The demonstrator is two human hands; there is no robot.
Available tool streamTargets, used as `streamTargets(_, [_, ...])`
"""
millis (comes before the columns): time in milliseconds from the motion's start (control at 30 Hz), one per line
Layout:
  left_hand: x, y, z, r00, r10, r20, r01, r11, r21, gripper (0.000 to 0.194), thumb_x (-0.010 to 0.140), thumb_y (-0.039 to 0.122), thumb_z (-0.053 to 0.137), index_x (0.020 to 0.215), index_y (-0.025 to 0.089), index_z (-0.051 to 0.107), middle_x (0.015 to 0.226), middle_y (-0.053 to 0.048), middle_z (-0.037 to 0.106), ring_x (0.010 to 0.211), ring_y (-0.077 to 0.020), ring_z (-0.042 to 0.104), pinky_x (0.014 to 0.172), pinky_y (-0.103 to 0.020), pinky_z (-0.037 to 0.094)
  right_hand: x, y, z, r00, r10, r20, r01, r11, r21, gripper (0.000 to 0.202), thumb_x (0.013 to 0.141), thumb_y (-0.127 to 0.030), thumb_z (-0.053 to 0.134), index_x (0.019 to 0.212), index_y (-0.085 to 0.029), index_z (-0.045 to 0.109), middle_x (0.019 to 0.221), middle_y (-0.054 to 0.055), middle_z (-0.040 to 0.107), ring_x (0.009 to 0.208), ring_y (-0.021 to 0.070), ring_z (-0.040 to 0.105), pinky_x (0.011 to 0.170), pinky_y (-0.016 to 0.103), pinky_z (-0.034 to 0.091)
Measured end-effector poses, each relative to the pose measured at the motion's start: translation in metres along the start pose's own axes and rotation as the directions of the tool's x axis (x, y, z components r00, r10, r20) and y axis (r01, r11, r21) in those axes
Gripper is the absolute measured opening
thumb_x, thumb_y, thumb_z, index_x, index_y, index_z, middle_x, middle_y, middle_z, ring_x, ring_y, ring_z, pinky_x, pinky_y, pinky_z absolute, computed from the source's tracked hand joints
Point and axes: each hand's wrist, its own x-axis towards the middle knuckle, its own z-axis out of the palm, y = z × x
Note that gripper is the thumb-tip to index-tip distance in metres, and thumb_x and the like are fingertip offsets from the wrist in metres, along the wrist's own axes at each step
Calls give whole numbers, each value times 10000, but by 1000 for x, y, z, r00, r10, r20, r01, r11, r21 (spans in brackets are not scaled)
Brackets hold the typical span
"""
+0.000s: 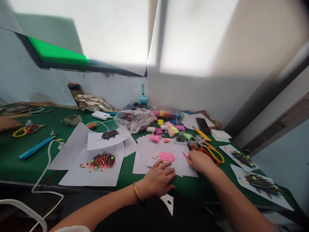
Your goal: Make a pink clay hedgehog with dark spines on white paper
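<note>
My left hand (160,177) lies with its fingers spread at the lower edge of a small paper with a pink clay hedgehog (166,157). The hedgehog has a pale snout pointing left and a flat pink body. My right hand (201,161) is closed around a thin magenta tool (185,155), its tip pointing up and left, just right of the hedgehog. Under both lie several white sheets (141,162). Past the sheets sit a pink clay lump (155,138) and a white pen-like stick (180,142).
Clay packets (159,131), a plastic bag (136,120) and a phone (203,125) stand at the back. Scissors (213,154) lie by my right hand. Finished hedgehog pictures (102,161) flank me. A blue cutter (38,147) and another person's hand (8,123) are left.
</note>
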Motion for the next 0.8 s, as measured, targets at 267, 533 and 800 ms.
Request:
streamTargets(267, [1,2,-6,1000,-12,0,12,1000,-22,505,855,490,569,1286,230,523,1235,-60,601,1236,-266,458,1090,-434,272,-2,-6,-15,990,-25,-137,36,996,82,214,866,-241,455,999,-212,621,887,69,698,784,210,640,607,272,357])
streamTargets(533, [11,-15,-12,946,-321,-44,322,947,15,646,774,646,596,1335,337,506,1490,-118,328,1365,-398,283,1094,-610,207,7,-39,-10,944,-163,-286,231,947,222,222,888,-228,446,964,-225,655,970,31,692,897,174,617,707,253,381])
streamTargets(800, [15,-29,-1,937,-333,108,338,941,-31,753,705,795,517,1351,409,485,1561,-94,219,1401,-457,179,1084,-674,117,12,-41,-1,952,-192,-238,230,962,144,291,870,-199,461,1051,-259,680,991,34,687,905,180,618,677,254,373])
